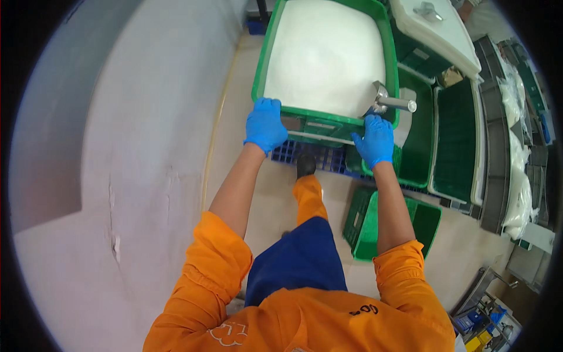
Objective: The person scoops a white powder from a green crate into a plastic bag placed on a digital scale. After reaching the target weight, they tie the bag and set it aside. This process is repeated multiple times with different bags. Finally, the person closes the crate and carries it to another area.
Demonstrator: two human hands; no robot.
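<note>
A large green plastic crate [267,64] filled with white powder stands in front of me on a blue pallet [305,155]. My left hand [265,124], in a blue glove, grips the crate's near rim at its left corner. My right hand [374,139], also gloved in blue, grips the same rim at the right corner. A metal scoop [390,101] lies in the powder just beyond my right hand, its handle pointing right.
A grey wall [117,146] runs along my left. Empty green crates [454,141] stand to the right, another green crate [375,226] sits on the floor by my right leg. White filled bags [519,193] lie on a rack at far right. A white lidded container [437,35] stands behind.
</note>
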